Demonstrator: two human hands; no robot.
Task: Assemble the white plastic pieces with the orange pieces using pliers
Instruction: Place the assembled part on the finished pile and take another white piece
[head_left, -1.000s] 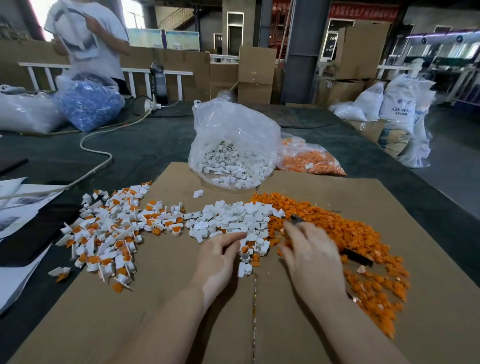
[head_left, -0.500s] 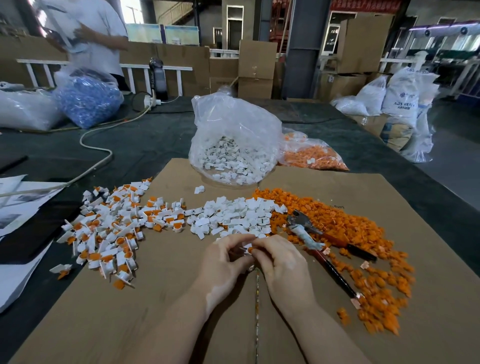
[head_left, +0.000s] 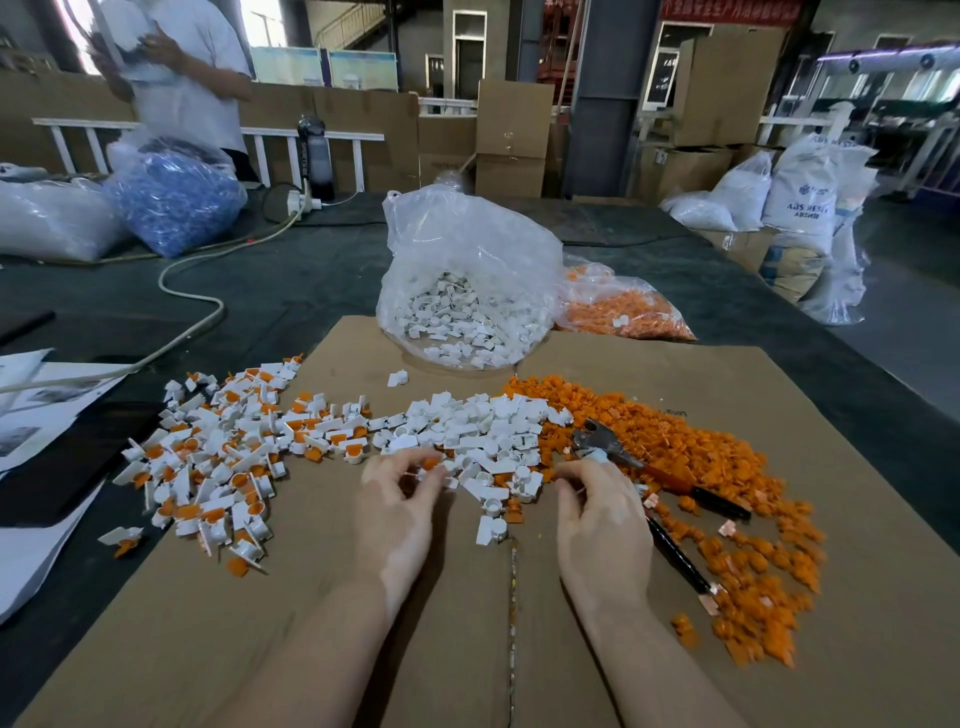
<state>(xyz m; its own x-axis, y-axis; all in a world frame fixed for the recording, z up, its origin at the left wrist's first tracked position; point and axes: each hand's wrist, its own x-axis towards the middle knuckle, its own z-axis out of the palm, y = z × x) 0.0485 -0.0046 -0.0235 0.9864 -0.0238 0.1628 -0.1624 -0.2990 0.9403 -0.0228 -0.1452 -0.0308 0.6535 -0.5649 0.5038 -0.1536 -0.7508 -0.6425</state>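
My left hand pinches a small white piece with an orange insert at the near edge of the loose white pieces. The pile of orange pieces spreads out to the right. On that pile lie the pliers, their red and black handles pointing toward me. My right hand covers the lower handle, and its fingers curl round it just behind the jaws. Several assembled white-and-orange pieces are heaped on the left of the cardboard sheet.
A clear bag of white pieces and a bag of orange pieces stand behind the piles. A white cable, papers and a bag of blue parts are to the left. A person stands at the far left.
My hands were together at the centre half a second ago and have since parted. The left keeps the piece; the right has moved right onto the pliers, which lie where they were.
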